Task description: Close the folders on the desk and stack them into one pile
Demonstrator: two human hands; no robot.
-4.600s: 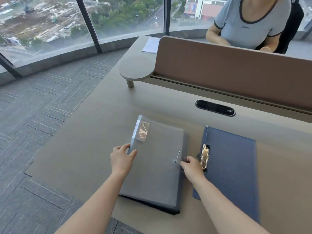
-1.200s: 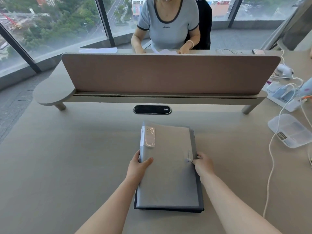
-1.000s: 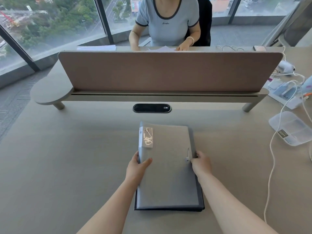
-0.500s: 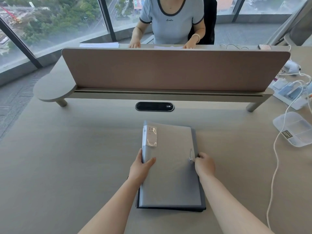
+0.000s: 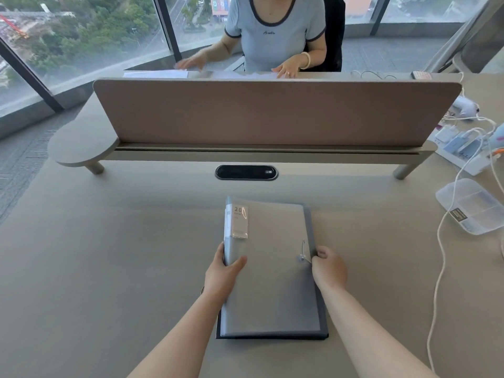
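We see a translucent grey folder [image 5: 270, 268] lying closed on top of a dark blue folder [image 5: 323, 320], both stacked mid-desk [image 5: 109, 255]. Our left hand [image 5: 222, 274] clasps the grey folder's left edge, thumb on top. Our right hand [image 5: 328, 270] pinches its right edge beside the string clasp [image 5: 302, 256].

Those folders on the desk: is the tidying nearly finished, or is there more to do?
Nearly finished. Done: the grey folder lies closed on top of the dark blue folder, one pile on the desk. In hand: the left hand grips the pile's left edge, the right hand its right edge. Left: only letting go, perhaps squaring the edges. No other folder shows.
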